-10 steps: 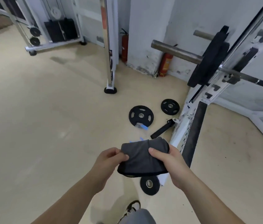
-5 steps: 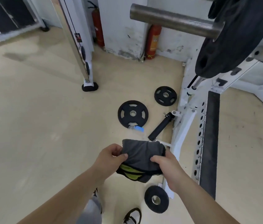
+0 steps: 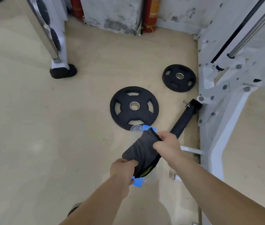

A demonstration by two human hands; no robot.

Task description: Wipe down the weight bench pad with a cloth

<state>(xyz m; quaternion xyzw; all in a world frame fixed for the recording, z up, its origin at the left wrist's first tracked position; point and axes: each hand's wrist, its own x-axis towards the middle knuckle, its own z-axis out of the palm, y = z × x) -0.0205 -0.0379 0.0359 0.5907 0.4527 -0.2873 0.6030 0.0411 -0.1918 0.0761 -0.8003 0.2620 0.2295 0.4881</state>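
Observation:
I hold a dark grey cloth (image 3: 142, 151) with a yellow-green edge in both hands, in front of me above the floor. My left hand (image 3: 122, 170) grips its near lower end. My right hand (image 3: 167, 146) pinches its far upper end, so the cloth is stretched at a slant between them. No weight bench pad is in view.
Two black weight plates lie on the beige floor, a large weight plate (image 3: 134, 108) and a small weight plate (image 3: 179, 77). A black padded bar (image 3: 185, 117) juts from the white rack frame (image 3: 222, 111) on the right. A machine post foot (image 3: 63, 72) stands left; a red extinguisher (image 3: 150, 15) stands by the wall.
My view has moved forward and tipped down, so the barbell and its plate have left the frame. My hands have turned the cloth from level to slanted, right hand farther away.

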